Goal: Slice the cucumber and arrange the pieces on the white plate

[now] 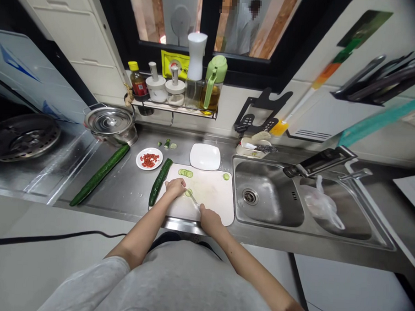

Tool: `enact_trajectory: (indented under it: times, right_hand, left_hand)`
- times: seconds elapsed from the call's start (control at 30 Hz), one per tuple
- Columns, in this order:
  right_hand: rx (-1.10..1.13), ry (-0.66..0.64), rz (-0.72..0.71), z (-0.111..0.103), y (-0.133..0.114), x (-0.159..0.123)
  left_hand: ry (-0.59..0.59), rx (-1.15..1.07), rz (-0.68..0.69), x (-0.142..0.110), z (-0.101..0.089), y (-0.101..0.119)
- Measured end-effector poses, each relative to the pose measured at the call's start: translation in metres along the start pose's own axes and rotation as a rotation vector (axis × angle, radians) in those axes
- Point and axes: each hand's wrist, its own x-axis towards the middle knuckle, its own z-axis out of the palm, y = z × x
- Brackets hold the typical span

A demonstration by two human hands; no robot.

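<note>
One cucumber (160,183) was seen just left of the left hand (176,188), its fingers (183,184) curled, any pinch indiscernible; beside them, a slice (188,192) lay at the tip of the knife (194,201) gripped in the right hand (210,221). Fingertips were best kept tucked.

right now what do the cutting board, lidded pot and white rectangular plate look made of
Cutting board: probably plastic, matte off-white, with no wood grain showing.
Lidded pot: likely stainless steel, polished, judging by its bright, silvery reflections.
Rectangular plate: smooth, even white, perhaps ceramic, though plastic could look similar.
</note>
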Motion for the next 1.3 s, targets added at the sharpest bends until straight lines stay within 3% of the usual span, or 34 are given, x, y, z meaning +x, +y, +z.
enact_trajectory:
  times: [0.2, 0.53, 0.9, 1.3]
  right_hand:
    - [-0.022, -0.019, 0.017, 0.011, 0.012, -0.017]
    - [0.037, -0.02, 0.02, 0.011, 0.023, -0.031]
    - [0.263, 0.147, 0.109, 0.005, 0.065, -0.026]
    - [0.251, 0.132, 0.044, 0.015, 0.064, -0.017]
  left_hand:
    - [0.036, 0.009, 0.057, -0.008, 0.002, -0.001]
    - [0.11, 0.12, 0.127, -0.027, 0.012, 0.004]
    - [0.043, -0.059, 0.052, -0.037, 0.008, 0.022]
    - [0.14, -0.046, -0.098, -0.059, -0.017, -0.043]
